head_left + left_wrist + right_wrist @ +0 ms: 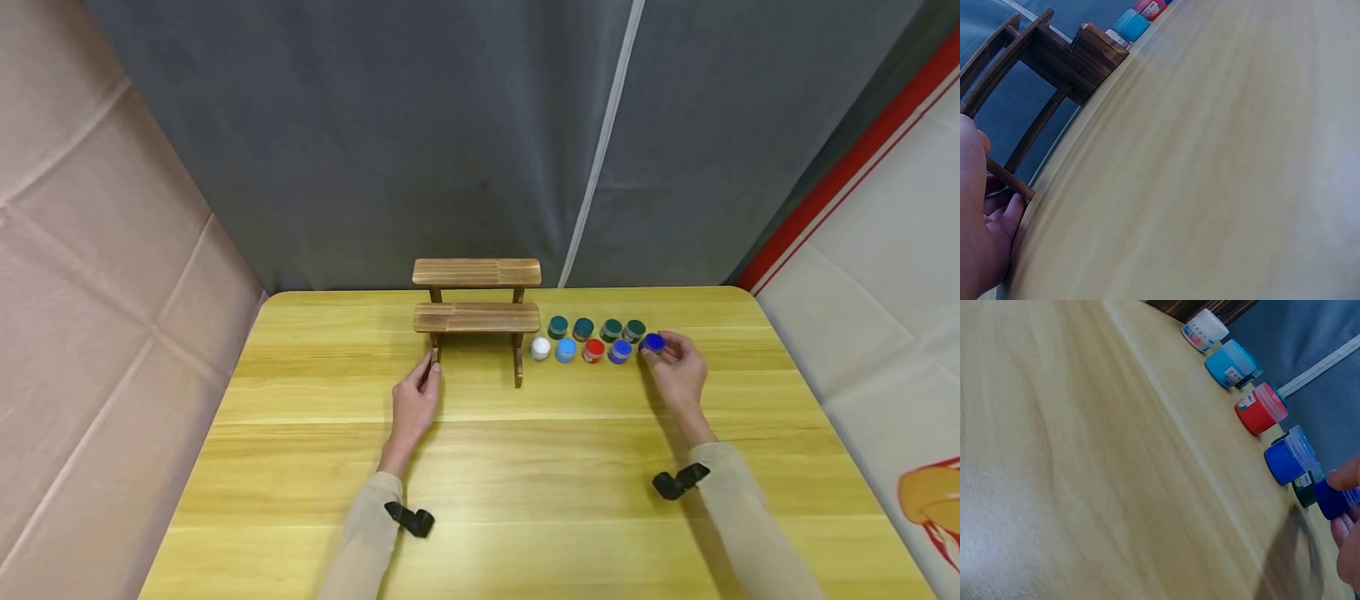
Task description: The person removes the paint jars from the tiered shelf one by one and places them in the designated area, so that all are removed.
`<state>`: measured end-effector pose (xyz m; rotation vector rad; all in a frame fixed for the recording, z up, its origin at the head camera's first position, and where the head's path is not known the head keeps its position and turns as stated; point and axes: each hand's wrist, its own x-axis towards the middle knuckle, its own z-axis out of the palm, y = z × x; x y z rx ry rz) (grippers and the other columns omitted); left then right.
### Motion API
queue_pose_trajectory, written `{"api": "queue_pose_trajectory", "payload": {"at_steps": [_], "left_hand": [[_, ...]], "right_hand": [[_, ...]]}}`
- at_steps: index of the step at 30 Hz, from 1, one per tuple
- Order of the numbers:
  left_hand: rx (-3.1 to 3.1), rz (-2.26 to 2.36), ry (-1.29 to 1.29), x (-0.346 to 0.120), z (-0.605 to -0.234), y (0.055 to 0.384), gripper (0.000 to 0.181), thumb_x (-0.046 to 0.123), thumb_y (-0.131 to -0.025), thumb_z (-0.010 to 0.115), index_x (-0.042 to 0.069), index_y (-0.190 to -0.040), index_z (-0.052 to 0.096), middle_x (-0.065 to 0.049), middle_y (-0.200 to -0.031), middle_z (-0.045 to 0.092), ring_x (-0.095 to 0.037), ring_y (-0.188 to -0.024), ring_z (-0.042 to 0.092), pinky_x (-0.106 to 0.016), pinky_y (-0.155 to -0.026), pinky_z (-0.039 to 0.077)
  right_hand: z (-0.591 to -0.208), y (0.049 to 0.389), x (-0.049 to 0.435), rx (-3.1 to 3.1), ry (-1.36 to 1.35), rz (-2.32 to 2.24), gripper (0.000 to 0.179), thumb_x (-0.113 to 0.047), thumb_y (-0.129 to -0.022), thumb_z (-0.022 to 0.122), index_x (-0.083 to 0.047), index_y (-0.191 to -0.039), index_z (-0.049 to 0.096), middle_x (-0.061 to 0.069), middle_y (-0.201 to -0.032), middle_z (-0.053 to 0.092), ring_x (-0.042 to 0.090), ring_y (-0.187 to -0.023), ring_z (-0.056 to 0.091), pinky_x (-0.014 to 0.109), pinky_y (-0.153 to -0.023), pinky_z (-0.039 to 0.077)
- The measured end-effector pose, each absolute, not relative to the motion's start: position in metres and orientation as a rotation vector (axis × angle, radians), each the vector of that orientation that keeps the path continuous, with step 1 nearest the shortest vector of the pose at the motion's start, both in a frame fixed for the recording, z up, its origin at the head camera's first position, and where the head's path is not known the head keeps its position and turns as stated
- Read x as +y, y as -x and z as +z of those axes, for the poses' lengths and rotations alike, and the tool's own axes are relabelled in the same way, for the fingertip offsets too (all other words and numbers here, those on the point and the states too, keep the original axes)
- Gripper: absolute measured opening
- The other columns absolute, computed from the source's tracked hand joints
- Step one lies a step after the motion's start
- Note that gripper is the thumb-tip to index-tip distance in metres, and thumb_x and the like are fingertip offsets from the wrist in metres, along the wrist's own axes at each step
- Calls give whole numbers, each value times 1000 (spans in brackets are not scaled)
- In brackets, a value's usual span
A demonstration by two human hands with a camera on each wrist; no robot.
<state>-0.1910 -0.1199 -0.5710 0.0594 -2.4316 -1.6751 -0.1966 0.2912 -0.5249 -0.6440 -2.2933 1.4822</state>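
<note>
A brown two-tier wooden rack [476, 317] stands near the table's back edge. My left hand [415, 404] grips the front of its left leg, thumb and fingers around the wood in the left wrist view. On the right, my right hand [681, 375] pinches a dark blue paint jar [653, 342] between thumb and fingers, at the right end of the jar rows. The front row holds a white jar [540, 348], a light blue jar [566, 350], a red jar [593, 350] and another blue jar [1289, 456]. Behind them sit several dark green jars [583, 328].
The light wooden table [480, 483] has rounded back corners. A dark grey curtain [375, 150] with a pale strip hangs right behind it. Pale quilted cloth [112, 292] lines the left side, and a white cloth with a red band [862, 158] the right.
</note>
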Motion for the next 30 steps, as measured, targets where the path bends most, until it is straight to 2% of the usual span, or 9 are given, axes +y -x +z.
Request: {"api": "queue_pose_trajectory", "payload": {"at_steps": [4, 9, 12, 18, 22, 24, 26, 30], "left_hand": [[-2428, -1674, -53, -121, -571, 191, 43, 31, -105, 56, 11, -143, 58, -18, -139, 61, -30, -122, 65, -35, -96, 56], [-2431, -1671, -53, -123, -571, 191, 43, 31, -105, 56, 11, -143, 57, -18, -138, 62, -30, -122, 65, -35, -96, 56], [-2432, -1668, -52, -125, -572, 191, 44, 31, -105, 56, 11, -143, 57, -18, -138, 61, -30, -122, 65, -35, -96, 56], [-2439, -1658, -54, -126, -572, 191, 44, 32, -105, 56, 11, -144, 57, -17, -139, 61, -30, -122, 65, -36, -97, 56], [-2439, -1662, -52, -127, -572, 190, 44, 32, -105, 56, 11, -144, 56, -18, -139, 61, -31, -121, 66, -37, -96, 56], [-2439, -1665, -55, -127, -572, 191, 44, 32, -105, 56, 11, -144, 56, -18, -139, 61, -31, -121, 66, -37, -96, 56], [-2438, -1668, -62, -127, -572, 192, 44, 32, -105, 56, 11, -144, 57, -18, -138, 62, -31, -121, 66, -37, -97, 56], [-2457, -1683, -59, -125, -575, 192, 45, 33, -105, 56, 12, -145, 55, -18, -139, 61, -30, -123, 65, -37, -99, 55]], "right_hand": [[-529, 196, 288, -2311, 666, 1489, 44, -4, -89, 74, 2, -130, 62, 18, -122, 64, -3, -91, 57, 3, -78, 46], [-533, 194, 286, -2354, 694, 1481, 44, -6, -91, 72, 0, -134, 61, 20, -128, 63, 20, -110, 62, 5, -82, 45], [-536, 195, 286, -2375, 685, 1462, 45, -6, -92, 71, 1, -135, 60, 22, -130, 62, 28, -118, 61, 7, -85, 46], [-539, 197, 285, -2380, 667, 1457, 44, -4, -92, 70, 3, -134, 59, 25, -130, 63, 33, -120, 61, 4, -80, 44], [-542, 199, 284, -2390, 631, 1433, 43, -3, -93, 69, 4, -134, 59, 26, -130, 63, 35, -120, 62, 5, -82, 44], [-543, 199, 284, -2396, 606, 1411, 44, -2, -92, 69, 4, -134, 59, 26, -131, 63, 35, -121, 62, 11, -89, 50], [-545, 200, 285, -2407, 579, 1395, 45, -2, -92, 69, 5, -136, 57, 26, -133, 62, 36, -122, 61, 23, -99, 53], [-545, 196, 287, -2466, 547, 1331, 53, -6, -92, 69, 4, -141, 51, 26, -140, 57, 39, -129, 56, 47, -112, 45]]}}
